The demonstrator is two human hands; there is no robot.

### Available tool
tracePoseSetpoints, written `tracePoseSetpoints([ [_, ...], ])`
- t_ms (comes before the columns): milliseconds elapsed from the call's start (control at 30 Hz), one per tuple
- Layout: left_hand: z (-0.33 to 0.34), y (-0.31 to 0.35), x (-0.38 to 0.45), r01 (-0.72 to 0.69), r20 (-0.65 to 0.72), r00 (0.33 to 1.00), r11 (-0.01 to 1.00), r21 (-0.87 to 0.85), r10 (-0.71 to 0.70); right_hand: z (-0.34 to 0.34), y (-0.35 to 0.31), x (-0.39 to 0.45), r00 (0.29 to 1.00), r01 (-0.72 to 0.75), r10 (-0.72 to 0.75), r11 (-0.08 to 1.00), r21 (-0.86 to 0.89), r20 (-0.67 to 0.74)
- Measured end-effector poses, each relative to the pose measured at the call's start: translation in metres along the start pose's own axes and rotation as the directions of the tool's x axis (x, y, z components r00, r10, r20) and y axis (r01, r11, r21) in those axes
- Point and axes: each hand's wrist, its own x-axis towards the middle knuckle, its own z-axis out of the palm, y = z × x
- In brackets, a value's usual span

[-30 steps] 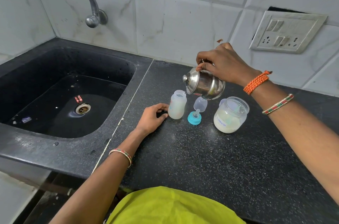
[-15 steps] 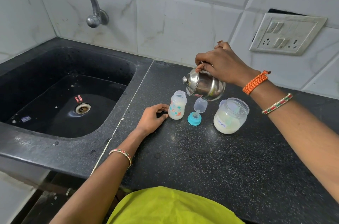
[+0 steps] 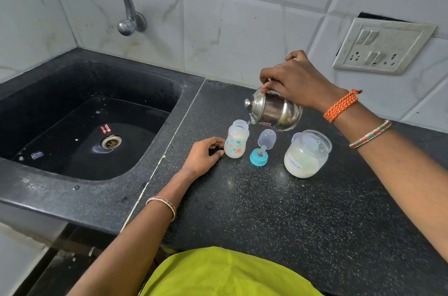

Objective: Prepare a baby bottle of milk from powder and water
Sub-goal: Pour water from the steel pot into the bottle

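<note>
Head view. Your right hand (image 3: 294, 80) is clamped on the top of a steel kettle (image 3: 276, 110), lid on, tipped left so its spout sits at the mouth of the baby bottle (image 3: 236, 139). The bottle stands upright and uncapped on the black speckled counter (image 3: 266, 211), a pale layer at its bottom, coloured prints on its side. Your left hand (image 3: 203, 154) rests on the counter just left of the bottle, fingers curled, fingertips at the bottle's base; whether they actually grip it, you cannot tell from here.

Right of the bottle: a clear cap (image 3: 266, 138) lying on the counter, and nearer, a teal ring with teat (image 3: 259, 156). Further right, an open jar (image 3: 306, 154) of whitish powder, handwritten label on its side.

Far left: the black sink (image 3: 84, 126), tap (image 3: 116, 0) above. Far right wall: a switch plate (image 3: 383, 46).
</note>
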Motion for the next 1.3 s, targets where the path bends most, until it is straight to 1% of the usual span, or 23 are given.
tracePoseSetpoints([
  [67, 0.0, 0.0, 0.0, 0.0, -0.001, 1.0, 1.0, -0.002, 0.0, 0.001, 0.001, -0.002, 1.0, -0.024, 0.024, 0.999, 0.029, -0.003],
  [167, 0.0, 0.0, 0.0, -0.001, 0.0, 1.0, 1.0, -0.003, 0.001, 0.005, 0.001, -0.01, 0.996, -0.092, 0.094, 0.984, 0.153, -0.007],
  [333, 0.0, -0.002, 0.0, 0.0, 0.001, 1.0, 1.0, -0.012, 0.0, 0.014, 0.002, -0.03, 0.963, -0.255, 0.267, 0.884, 0.392, 0.024],
  [433, 0.001, -0.003, 0.001, 0.009, 0.007, 1.0, 0.999, -0.053, -0.008, 0.021, 0.005, -0.039, 0.937, -0.316, 0.348, 0.793, 0.521, 0.039],
  [533, -0.001, -0.005, 0.004, 0.051, -0.025, 0.998, 0.987, -0.152, -0.056, 0.03, 0.009, -0.044, 0.906, -0.361, 0.419, 0.699, 0.618, 0.055],
  [667, -0.007, -0.005, 0.014, 0.133, -0.079, 0.982, 0.93, -0.343, -0.169, 0.041, 0.013, -0.048, 0.848, -0.41, 0.52, 0.514, 0.754, 0.107],
  [733, -0.011, 0.002, 0.025, 0.128, -0.091, 0.98, 0.906, -0.402, -0.179, 0.045, 0.016, -0.048, 0.819, -0.427, 0.557, 0.433, 0.794, 0.137],
  [800, -0.018, 0.015, 0.043, 0.099, -0.094, 0.983, 0.885, -0.455, -0.159, 0.05, 0.022, -0.046, 0.791, -0.434, 0.585, 0.332, 0.837, 0.179],
  [867, -0.026, 0.033, 0.072, 0.056, -0.045, 0.995, 0.876, -0.478, -0.088, 0.055, 0.033, -0.04, 0.757, -0.433, 0.619, 0.232, 0.871, 0.212],
  [933, -0.032, 0.056, 0.108, 0.022, 0.06, 0.998, 0.879, -0.476, 0.008, 0.061, 0.047, -0.027, 0.728, -0.427, 0.647, 0.17, 0.888, 0.226],
  [1000, -0.032, 0.075, 0.14, 0.004, 0.152, 0.985, 0.868, -0.497, 0.082, 0.069, 0.058, -0.013, 0.708, -0.438, 0.67, 0.168, 0.883, 0.224],
  [1033, -0.031, 0.081, 0.156, -0.009, 0.168, 0.98, 0.866, -0.5, 0.107, 0.075, 0.063, -0.005, 0.698, -0.452, 0.681, 0.18, 0.874, 0.221],
  [1100, -0.026, 0.081, 0.184, -0.028, 0.147, 0.983, 0.874, -0.485, 0.113, 0.092, 0.075, 0.007, 0.677, -0.479, 0.697, 0.17, 0.861, 0.239],
  [1167, -0.021, 0.071, 0.21, -0.021, 0.122, 0.989, 0.898, -0.44, 0.083, 0.113, 0.087, 0.015, 0.656, -0.519, 0.7, 0.147, 0.842, 0.282],
  [1200, -0.016, 0.066, 0.222, -0.01, 0.116, 0.991, 0.911, -0.412, 0.063, 0.124, 0.096, 0.018, 0.64, -0.543, 0.698, 0.117, 0.831, 0.32],
  [1267, -0.006, 0.057, 0.245, 0.014, 0.119, 0.992, 0.929, -0.371, 0.032, 0.145, 0.112, 0.024, 0.606, -0.588, 0.672, 0.017, 0.809, 0.426],
  [1300, -0.001, 0.054, 0.253, 0.028, 0.127, 0.992, 0.935, -0.354, 0.019, 0.154, 0.119, 0.026, 0.592, -0.611, 0.658, -0.009, 0.792, 0.464],
])
